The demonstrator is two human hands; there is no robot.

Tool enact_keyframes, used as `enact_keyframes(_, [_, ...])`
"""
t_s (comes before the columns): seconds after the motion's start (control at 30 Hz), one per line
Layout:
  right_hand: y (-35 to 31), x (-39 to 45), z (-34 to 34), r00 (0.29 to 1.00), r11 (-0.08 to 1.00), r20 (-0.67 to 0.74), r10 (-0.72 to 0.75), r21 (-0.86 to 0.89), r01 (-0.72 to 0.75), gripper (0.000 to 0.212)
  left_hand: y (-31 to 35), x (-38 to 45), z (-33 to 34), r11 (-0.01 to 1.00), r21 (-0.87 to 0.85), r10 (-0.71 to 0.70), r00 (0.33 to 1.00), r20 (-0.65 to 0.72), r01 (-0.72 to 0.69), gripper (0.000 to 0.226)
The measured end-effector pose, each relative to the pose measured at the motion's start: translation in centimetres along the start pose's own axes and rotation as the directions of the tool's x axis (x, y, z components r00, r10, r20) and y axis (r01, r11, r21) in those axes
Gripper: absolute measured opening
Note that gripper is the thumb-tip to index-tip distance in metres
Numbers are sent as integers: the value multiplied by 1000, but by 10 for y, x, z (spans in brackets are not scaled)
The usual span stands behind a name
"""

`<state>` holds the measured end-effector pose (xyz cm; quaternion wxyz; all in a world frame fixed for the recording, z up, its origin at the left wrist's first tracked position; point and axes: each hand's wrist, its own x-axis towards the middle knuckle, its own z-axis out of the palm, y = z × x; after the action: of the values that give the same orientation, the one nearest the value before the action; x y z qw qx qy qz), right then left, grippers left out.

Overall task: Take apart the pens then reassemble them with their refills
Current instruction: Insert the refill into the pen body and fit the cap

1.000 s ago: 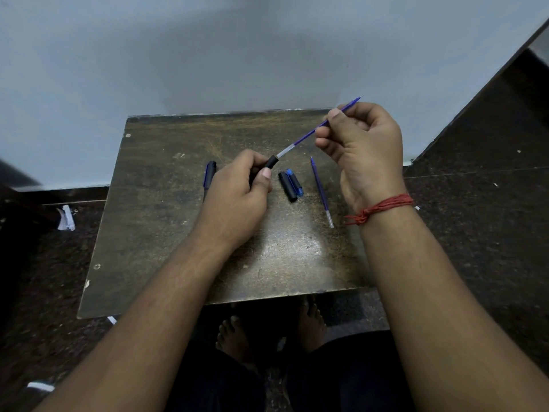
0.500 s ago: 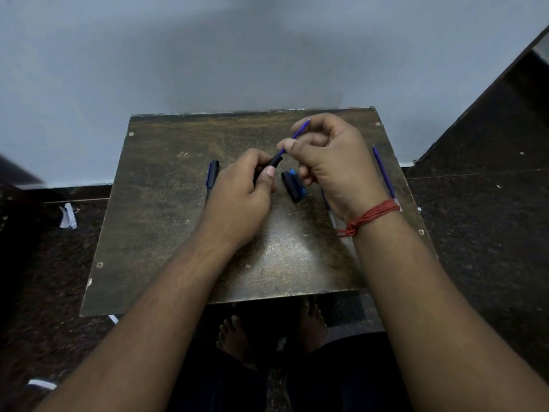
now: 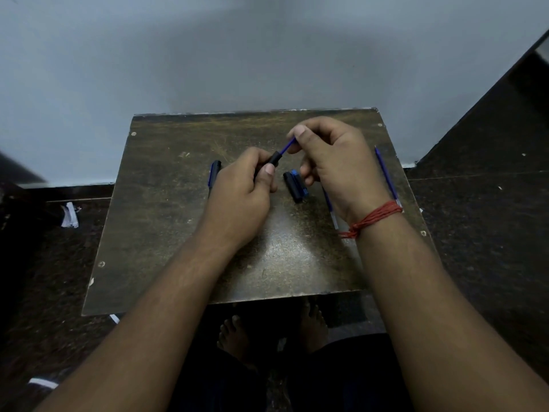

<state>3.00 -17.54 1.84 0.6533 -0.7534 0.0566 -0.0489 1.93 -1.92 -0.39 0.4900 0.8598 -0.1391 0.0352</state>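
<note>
My left hand (image 3: 243, 191) grips a black pen barrel (image 3: 274, 159) whose open end points up and right. My right hand (image 3: 332, 168) pinches a thin blue refill (image 3: 287, 146) that enters that end; only a short length shows between the hands. Two short end pieces, one black (image 3: 292, 185) and one blue (image 3: 300, 183), lie side by side on the small brown table (image 3: 166, 221) just below my right fingers. A loose blue refill (image 3: 386, 173) lies near the table's right edge. Another refill (image 3: 330, 207) peeks out under my right wrist. A dark pen (image 3: 214, 171) lies behind my left hand.
The table stands against a pale wall on a dark speckled floor. Bare feet (image 3: 237, 337) show under its near edge. White paper scraps (image 3: 69, 215) lie on the floor to the left. A red thread (image 3: 371, 218) is tied around my right wrist.
My right hand has moved down and left toward my left hand, and the refill has gone deep into the barrel. Much less of it shows now.
</note>
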Motion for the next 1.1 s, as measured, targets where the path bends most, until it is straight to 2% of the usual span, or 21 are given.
enact_keyframes(0.27, [-2, -2, -2, 998, 998, 48, 40, 44, -42, 18, -1, -1, 1, 1000, 15, -4, 1000, 4, 4, 14])
enact_keyframes(0.37, [-1, 0, -6, 998, 998, -8, 58, 29, -58, 21, 0, 0, 1, 1000, 9, -12, 999, -35, 13, 15])
enact_keyframes(0.43, [-3, 2, -13, 994, 993, -93, 57, -97, -66, 22, 0, 0, 1, 999, 3, -38, 998, -47, 38, 15])
enact_keyframes(0.47, [-4, 3, -16, 992, 970, -124, 27, -235, -56, 20, 0, 1, 0, 999, 3, -48, 998, -48, 48, 15])
enact_keyframes(0.53, [-4, 3, -20, 996, 839, -82, -36, -544, -15, 13, -1, 0, 0, 998, 3, -60, 997, -54, 61, 16])
enact_keyframes(0.6, [-3, 1, -16, 1000, 661, 12, 2, -750, 8, 10, -1, 1, -1, 997, 0, -71, 995, -64, 71, 17])
enact_keyframes(0.7, [2, -1, -6, 996, 503, 55, 77, -864, 9, 13, -1, 2, -1, 997, -3, -77, 994, -73, 77, 17])
enact_keyframes(0.87, [1, -6, 5, 995, 385, 90, 31, -920, 71, 17, -1, 2, -1, 997, -5, -75, 994, -76, 75, 17])
enact_keyframes(1.0, [3, -6, 11, 994, 406, 74, 82, -913, 34, 22, -1, 2, -1, 997, -5, -76, 995, -72, 75, 16])
enact_keyframes(1.1, [2, -2, 6, 995, 559, 33, 92, -829, -25, 25, -2, 2, -1, 997, -3, -78, 995, -70, 78, 16])
